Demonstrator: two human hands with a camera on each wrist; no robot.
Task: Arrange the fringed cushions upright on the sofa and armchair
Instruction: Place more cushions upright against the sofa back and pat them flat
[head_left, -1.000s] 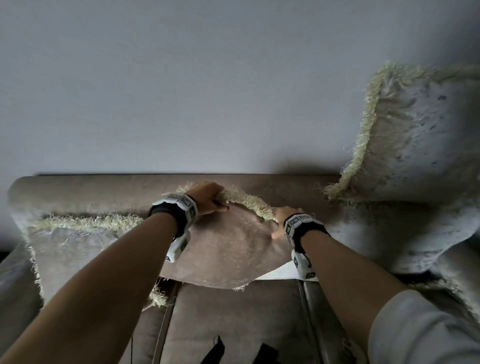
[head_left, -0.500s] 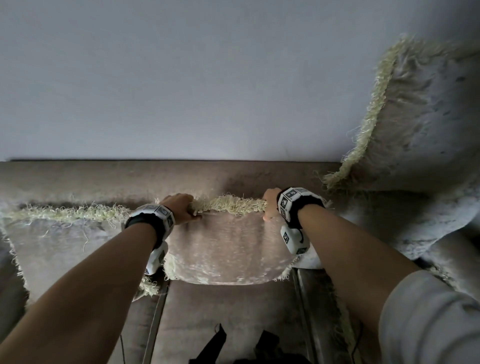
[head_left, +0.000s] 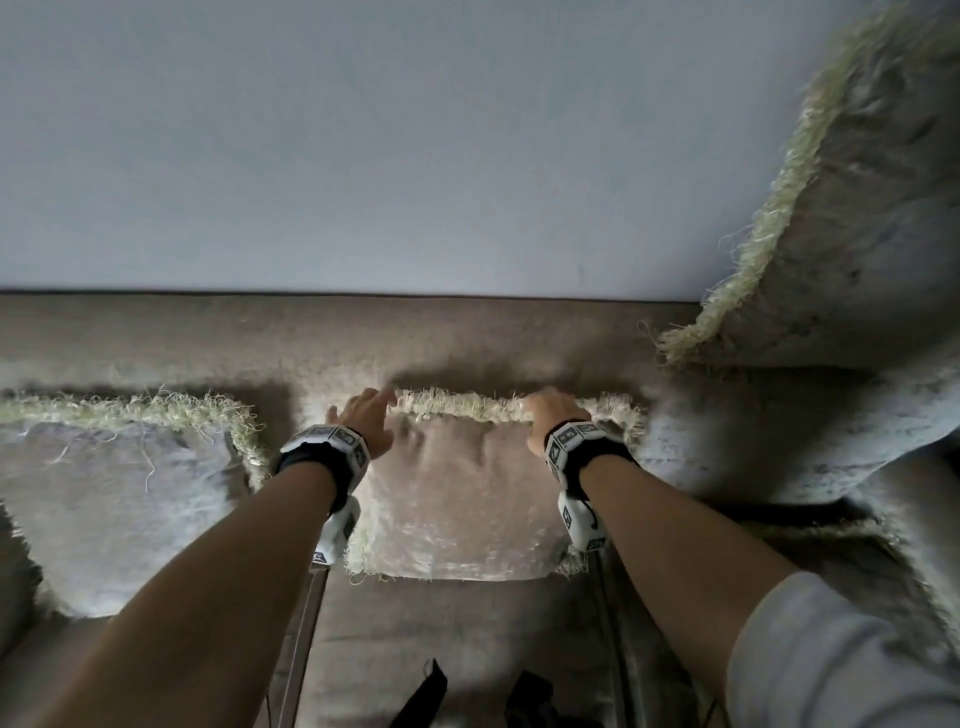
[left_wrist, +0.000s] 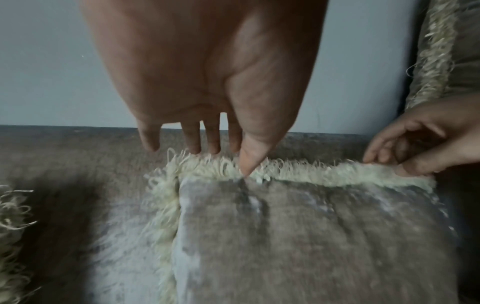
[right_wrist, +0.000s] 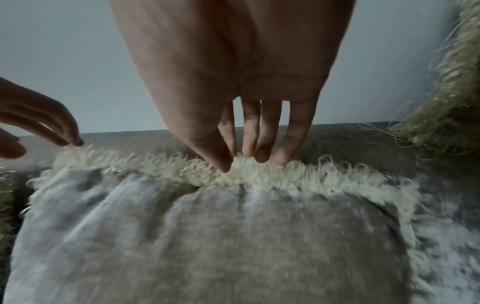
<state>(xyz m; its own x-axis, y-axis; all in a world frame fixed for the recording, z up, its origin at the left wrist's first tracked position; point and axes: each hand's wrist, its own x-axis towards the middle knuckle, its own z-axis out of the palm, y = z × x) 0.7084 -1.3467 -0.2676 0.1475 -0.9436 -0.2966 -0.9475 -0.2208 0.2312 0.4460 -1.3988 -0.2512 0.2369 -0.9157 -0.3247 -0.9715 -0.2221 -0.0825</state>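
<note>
The middle fringed cushion (head_left: 457, 509) (left_wrist: 311, 236) (right_wrist: 221, 236) stands upright against the brown sofa backrest (head_left: 311, 343). My right hand (head_left: 550, 415) (right_wrist: 241, 162) pinches its cream top fringe between thumb and fingers near the right corner. At the top left corner, my left hand (head_left: 363, 421) (left_wrist: 221, 160) has straight fingers; its thumb tip touches the fringe and its fingers reach behind it. A second fringed cushion (head_left: 114, 493) stands upright to the left. A large fringed cushion (head_left: 857, 234) leans high at the right.
Another pale cushion (head_left: 779, 447) lies below the large one on the right. The sofa seat (head_left: 457, 623) runs in front of the middle cushion. Black straps (head_left: 431, 686) lie at the seat's near edge. A plain wall (head_left: 415, 156) rises behind the backrest.
The middle cushion went from tilted to upright against the backrest. My left hand let go of the fringe and straightened its fingers. My right hand kept its pinch.
</note>
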